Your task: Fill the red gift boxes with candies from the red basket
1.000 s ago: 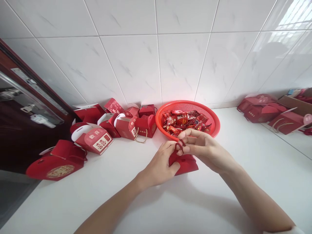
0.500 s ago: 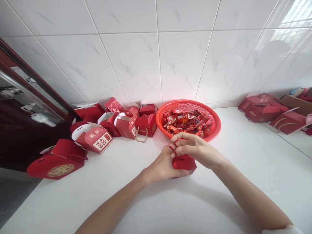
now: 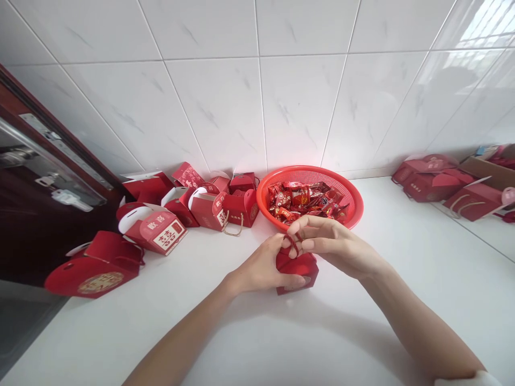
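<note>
A small red candy box (image 3: 303, 268) stands on the white table in front of me, its top folded down. My left hand (image 3: 263, 265) grips it from the left side, thumb across the near face. Fingers of my right hand (image 3: 332, 241) are curled around the dark red cord handle (image 3: 291, 244) above the box's top. Part of the cord and the box's far side are hidden by my fingers. Just behind both hands sits a red plastic basket (image 3: 356, 206) holding several red-wrapped candies (image 3: 300, 197).
Several red gift boxes (image 3: 155, 230) stand along the left and back, some with open tops. More red boxes (image 3: 438, 182) and a brown carton (image 3: 483, 170) are at the back right. A tiled wall (image 3: 300, 107) rises behind; a dark door with keys (image 3: 66, 198) is at left.
My left hand and the box have shifted slightly left. The cord now forms a visible loop at my right fingers, and more of the box's front shows.
</note>
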`<state>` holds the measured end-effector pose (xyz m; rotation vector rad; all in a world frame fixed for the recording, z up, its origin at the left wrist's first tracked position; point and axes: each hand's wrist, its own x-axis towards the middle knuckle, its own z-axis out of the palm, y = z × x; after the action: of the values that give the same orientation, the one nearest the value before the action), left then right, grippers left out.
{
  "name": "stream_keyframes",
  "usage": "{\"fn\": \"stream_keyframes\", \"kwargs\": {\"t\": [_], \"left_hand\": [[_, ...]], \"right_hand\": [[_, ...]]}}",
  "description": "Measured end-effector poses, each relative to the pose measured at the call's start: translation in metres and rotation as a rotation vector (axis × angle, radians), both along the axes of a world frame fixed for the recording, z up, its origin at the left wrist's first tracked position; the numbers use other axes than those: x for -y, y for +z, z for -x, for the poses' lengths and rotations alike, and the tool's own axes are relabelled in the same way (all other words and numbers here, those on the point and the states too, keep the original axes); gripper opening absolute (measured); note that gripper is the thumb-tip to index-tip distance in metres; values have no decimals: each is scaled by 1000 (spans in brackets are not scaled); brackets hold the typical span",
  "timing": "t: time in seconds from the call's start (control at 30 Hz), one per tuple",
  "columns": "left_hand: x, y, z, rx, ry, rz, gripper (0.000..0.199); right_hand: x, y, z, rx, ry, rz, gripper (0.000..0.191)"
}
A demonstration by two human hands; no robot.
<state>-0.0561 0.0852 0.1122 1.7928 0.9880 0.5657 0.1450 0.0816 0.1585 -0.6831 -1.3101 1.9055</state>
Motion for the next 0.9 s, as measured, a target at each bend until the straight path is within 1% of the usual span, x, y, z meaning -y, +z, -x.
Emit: {"fn": "stream_keyframes", "kwargs": {"t": [0.13, 0.23, 0.3, 0.47, 0.6, 0.77, 0.9], "left_hand": [[3, 9, 3, -6, -9, -37, 46], [4, 14, 5, -1, -32, -48, 48], [5, 15, 7, -6, -59, -48, 54], [10, 23, 15, -56, -113, -74, 77], [15, 29, 16, -104, -140, -95, 89], [17, 31, 14, -97, -127, -144, 83], [16, 31, 13, -78, -109, -127, 81]], "right_hand": [[4, 6, -4, -10, -3, -37, 18], [5, 8, -6, -11, 16, -50, 19], [7, 9, -7, -18, 42, -47, 20], [11, 10, -9, -66, 129, -32, 26], [13, 10, -9, -84, 148, -66, 31], [15, 13, -12, -96, 157, -94, 32], [14, 15, -14, -99, 134, -105, 33]]}}
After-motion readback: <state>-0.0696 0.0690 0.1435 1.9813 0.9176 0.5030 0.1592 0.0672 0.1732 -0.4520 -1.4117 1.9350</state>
